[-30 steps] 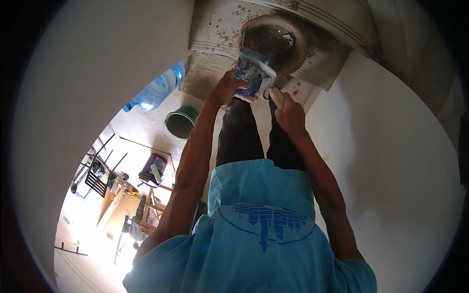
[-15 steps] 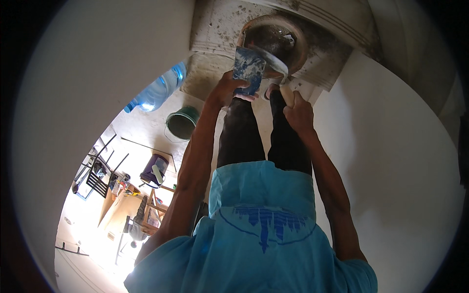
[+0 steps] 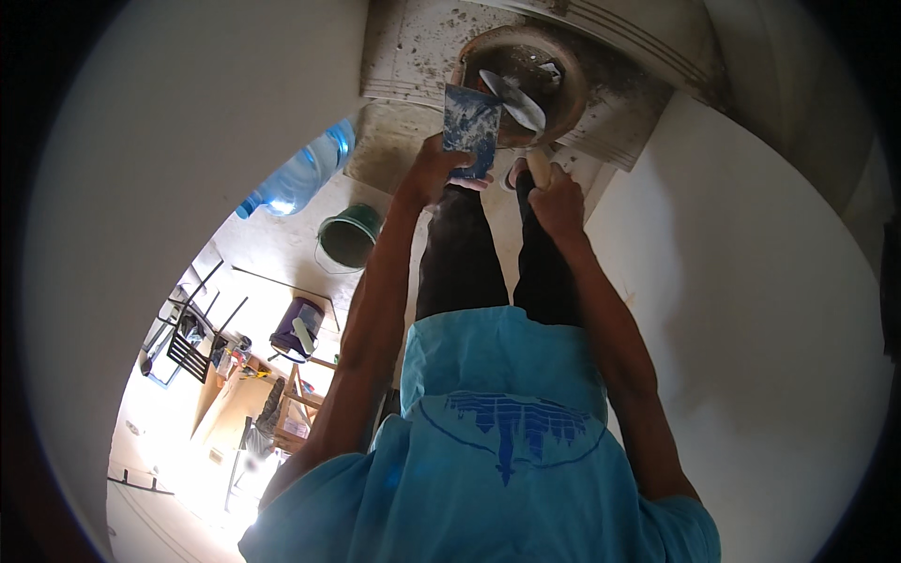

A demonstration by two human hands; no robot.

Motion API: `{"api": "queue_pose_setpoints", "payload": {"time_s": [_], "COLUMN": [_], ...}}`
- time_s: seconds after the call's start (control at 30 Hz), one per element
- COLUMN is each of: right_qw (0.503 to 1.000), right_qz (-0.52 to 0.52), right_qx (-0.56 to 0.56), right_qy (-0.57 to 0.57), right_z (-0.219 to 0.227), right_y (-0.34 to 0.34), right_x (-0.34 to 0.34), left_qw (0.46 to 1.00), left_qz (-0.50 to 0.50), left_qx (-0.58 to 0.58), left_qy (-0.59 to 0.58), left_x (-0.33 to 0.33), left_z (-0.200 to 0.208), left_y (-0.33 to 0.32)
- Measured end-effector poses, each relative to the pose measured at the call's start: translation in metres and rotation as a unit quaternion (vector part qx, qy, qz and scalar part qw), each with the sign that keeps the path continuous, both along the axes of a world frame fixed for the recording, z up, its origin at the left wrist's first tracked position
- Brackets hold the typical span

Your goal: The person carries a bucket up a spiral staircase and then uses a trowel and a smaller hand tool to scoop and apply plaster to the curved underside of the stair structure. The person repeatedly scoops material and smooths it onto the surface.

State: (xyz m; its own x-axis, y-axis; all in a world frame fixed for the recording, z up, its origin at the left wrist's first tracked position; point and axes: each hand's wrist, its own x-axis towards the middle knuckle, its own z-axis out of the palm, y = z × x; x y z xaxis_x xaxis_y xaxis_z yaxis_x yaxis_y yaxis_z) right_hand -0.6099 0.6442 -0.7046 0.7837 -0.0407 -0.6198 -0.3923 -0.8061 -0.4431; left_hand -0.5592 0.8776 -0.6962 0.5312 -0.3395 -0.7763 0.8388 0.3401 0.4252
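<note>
A flat blue rectangular plate [image 3: 472, 127], smeared with pale plaster-like material, is gripped along its lower end by my left hand [image 3: 437, 171]. My right hand [image 3: 557, 200] is closed round the light handle of a trowel [image 3: 519, 105]. The trowel's grey metal blade lies just right of the plate, its tip close to the plate's upper right edge; whether they touch I cannot tell. Both tools are held over the near side of a round, brown-rimmed basin [image 3: 574, 103]. Inside the basin are dark residue and a small whitish scrap [image 3: 550, 70].
Left of my arm are a clear blue water bottle [image 3: 298, 176], a green bucket [image 3: 348, 236] and a dark purple bucket [image 3: 298, 324]. A black chair [image 3: 188, 352] stands farther left. White walls [image 3: 741, 310] rise on both sides, and stained steps [image 3: 404, 56] surround the basin.
The trowel has turned so that its blade now shows its broad face beside the plate. My right hand has moved slightly left and up. The left hand has barely shifted.
</note>
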Motion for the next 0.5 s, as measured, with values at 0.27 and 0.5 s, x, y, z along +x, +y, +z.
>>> {"api": "queue_pose_setpoints", "payload": {"time_s": [0.27, 0.5], "right_qw": [0.997, 1.0], "right_qz": [0.011, -0.011], "right_qx": [0.075, 0.022], "right_qy": [0.014, 0.015], "right_z": [0.039, 0.025], "right_y": [0.008, -0.012], "right_x": [-0.014, 0.015], "left_qw": [0.999, 0.999], "left_qz": [0.033, 0.039], "left_qx": [0.002, -0.026], "left_qy": [-0.007, -0.001], "left_x": [0.0, -0.004], "left_z": [0.0, 0.011], "left_y": [-0.005, -0.007]}}
